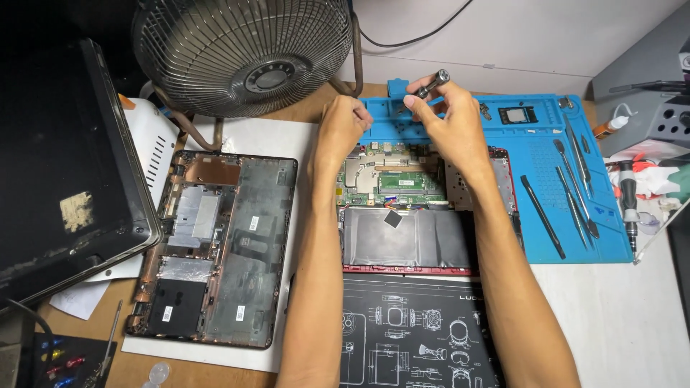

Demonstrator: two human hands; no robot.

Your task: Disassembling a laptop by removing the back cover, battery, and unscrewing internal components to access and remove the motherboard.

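An opened red laptop (496, 154) lies in front of me with its green circuit board (392, 179) and flat grey battery (410, 241) exposed. My right hand (447, 118) holds a small metal screwdriver (431, 84) above the laptop's far edge, over the blue mat. My left hand (343, 123) is closed in a loose fist beside it, near the laptop's top left corner; I cannot tell whether it holds anything.
The removed bottom cover (219, 248) lies at the left on white paper. A blue repair mat (568, 179) at the right carries several pry tools and screwdrivers. A fan (244, 50) stands behind. A dark screen (65, 165) leans at far left. A black printed mat (410, 330) lies near me.
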